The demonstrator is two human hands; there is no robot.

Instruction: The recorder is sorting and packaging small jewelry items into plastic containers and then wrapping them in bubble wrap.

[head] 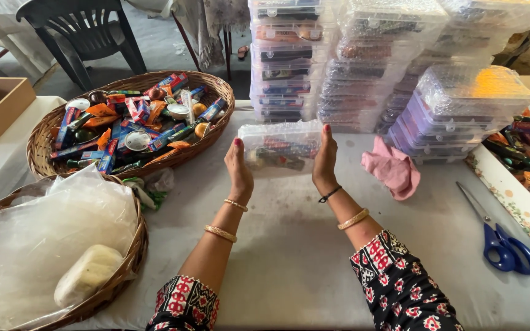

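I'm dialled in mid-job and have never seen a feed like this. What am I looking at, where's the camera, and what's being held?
One picture, from a camera on the person's head, looking down at their own bare hands; there is no machine. The left hand and right hand press flat against the two ends of a bubble-wrapped box, held just above the white table. Behind it stand stacks of wrapped boxes. To the left are a basket of small packets and a basket of plastic sheet. To the right lie a pink cloth, blue scissors and a tray of packets.
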